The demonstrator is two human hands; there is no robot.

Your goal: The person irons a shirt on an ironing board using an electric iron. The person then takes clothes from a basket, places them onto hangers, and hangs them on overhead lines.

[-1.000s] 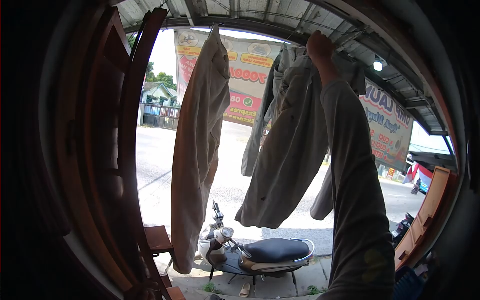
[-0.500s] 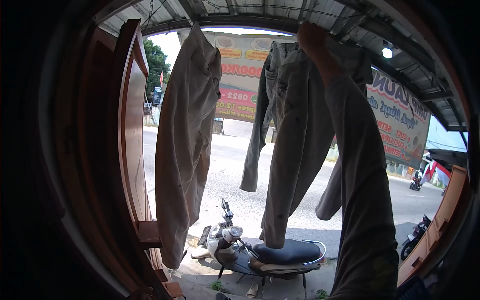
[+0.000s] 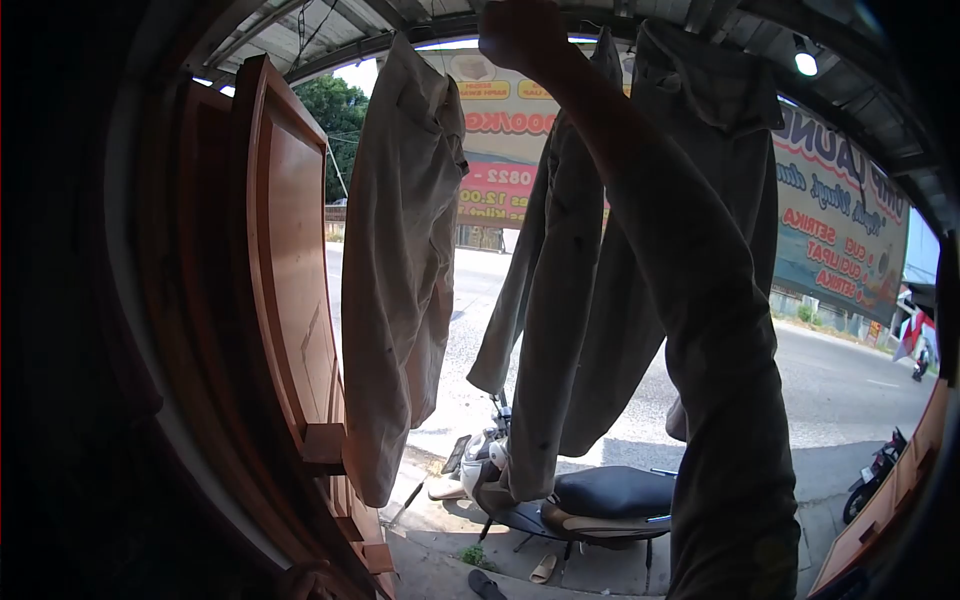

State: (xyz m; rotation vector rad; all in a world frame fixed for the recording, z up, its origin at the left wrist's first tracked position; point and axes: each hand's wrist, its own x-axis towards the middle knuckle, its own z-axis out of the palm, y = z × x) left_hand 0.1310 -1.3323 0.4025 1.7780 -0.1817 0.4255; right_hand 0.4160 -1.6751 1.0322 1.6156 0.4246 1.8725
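A scooter [image 3: 612,490] with a dark seat, a pale sandal [image 3: 543,569] near a dark sandal [image 3: 486,585], sunlit road [image 3: 835,365], printed banner [image 3: 838,205] at right, glowing lamp [image 3: 806,64], brown wooden door [image 3: 295,230] at left

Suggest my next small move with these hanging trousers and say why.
Perhaps ease the middle trousers left with your right hand: in this view they overlap the rightmost trousers, while a gap shows beside the pale trousers, and your hand is raised near it. What it grips isn't clear.

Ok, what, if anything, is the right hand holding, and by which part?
Cannot tell: the right hand is curled near the hanging grey trousers, any grip hidden.
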